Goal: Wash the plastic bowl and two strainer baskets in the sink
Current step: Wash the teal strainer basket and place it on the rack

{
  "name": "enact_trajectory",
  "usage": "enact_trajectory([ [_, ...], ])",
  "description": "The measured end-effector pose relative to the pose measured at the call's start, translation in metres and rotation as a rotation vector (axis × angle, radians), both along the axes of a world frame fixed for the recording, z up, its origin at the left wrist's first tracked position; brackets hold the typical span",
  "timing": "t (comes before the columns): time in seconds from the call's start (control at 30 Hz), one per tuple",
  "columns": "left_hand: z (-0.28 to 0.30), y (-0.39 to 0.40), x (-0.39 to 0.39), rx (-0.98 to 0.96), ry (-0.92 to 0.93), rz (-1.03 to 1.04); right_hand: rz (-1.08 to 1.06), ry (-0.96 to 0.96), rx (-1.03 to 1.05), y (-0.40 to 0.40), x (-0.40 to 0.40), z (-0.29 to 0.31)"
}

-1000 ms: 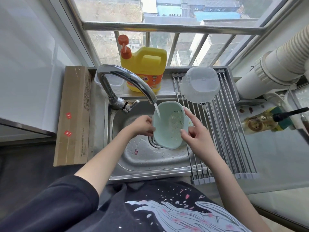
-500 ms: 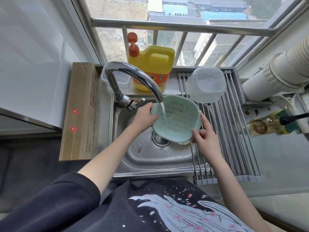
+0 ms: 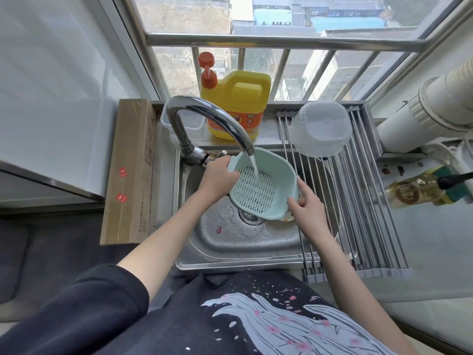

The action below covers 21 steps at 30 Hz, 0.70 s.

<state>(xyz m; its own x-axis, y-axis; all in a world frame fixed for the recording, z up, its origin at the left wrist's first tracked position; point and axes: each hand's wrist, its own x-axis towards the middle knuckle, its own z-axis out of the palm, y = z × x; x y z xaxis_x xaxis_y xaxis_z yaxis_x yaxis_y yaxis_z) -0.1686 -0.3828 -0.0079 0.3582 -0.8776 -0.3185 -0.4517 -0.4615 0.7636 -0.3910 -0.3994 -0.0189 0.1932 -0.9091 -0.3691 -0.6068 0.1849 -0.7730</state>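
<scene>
Light, stiff, wet-slick plastic strainer basket [image 3: 258,187] sits over the sink [image 3: 230,254] under the tap stream — left hand [image 3: 217,179] w/ fingers curled on one rim, right hand [image 3: 307,204] pinching the other — rims look safest.

There is one view, from the camera on my head. It looks forward and steeply down over my chest and both forearms into the sink [image 3: 230,254], which sits close below at the middle of the frame. The wide lens bends the edges and takes in the window bars [image 3: 281,43] ahead and the drying rack [image 3: 363,201] to my right.
</scene>
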Motion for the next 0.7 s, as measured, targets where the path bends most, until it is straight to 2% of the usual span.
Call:
enact_trajectory([
  [0.13, 0.003, 0.007, 0.004, 0.001, 0.025, -0.008, 0.034, 0.079, -0.068, 0.003, 0.007, -0.002],
  [0.23, 0.003, 0.015, 0.005, -0.021, -0.001, -0.013, 0.199, 0.361, -0.47, 0.004, 0.019, -0.007],
  [0.3, 0.002, 0.019, 0.006, -0.038, -0.019, 0.005, 0.422, 0.375, -0.626, 0.002, 0.032, -0.011],
  [0.37, 0.0, 0.022, 0.006, -0.049, -0.055, -0.002, 0.606, 0.411, -0.485, -0.001, 0.049, -0.01],
  [0.43, 0.001, 0.024, 0.003, -0.066, -0.088, -0.031, 0.605, 0.499, -0.244, -0.003, 0.068, -0.012],
  [0.5, 0.001, 0.025, -0.001, -0.099, -0.112, -0.025, 0.588, 0.533, -0.095, 0.001, 0.085, -0.017],
  [0.57, -0.001, 0.027, 0.0, -0.129, -0.135, 0.021, 0.661, 0.477, -0.071, 0.007, 0.09, -0.024],
  [0.7, -0.006, 0.034, 0.007, -0.164, -0.126, 0.072, 0.995, 0.356, -0.117, 0.012, 0.064, -0.029],
])
